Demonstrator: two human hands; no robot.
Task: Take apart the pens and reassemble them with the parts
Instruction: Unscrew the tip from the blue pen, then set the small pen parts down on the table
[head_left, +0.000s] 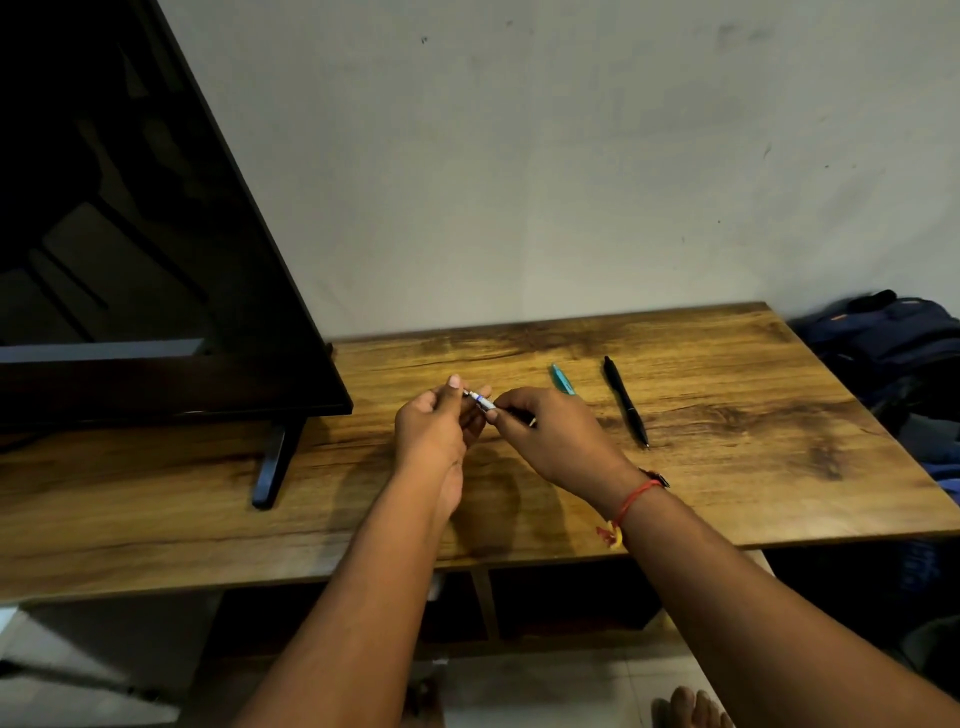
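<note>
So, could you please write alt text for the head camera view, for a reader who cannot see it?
The left hand and right hand hold a white-and-blue pen between them above a wooden table. A black pen and a teal pen lie on the table to the right; a dark television stands on the left.

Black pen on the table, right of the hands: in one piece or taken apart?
In one piece: the slim black pen lies flat on the brown wooden table, barrel unbroken from clicker end to tip.
</note>
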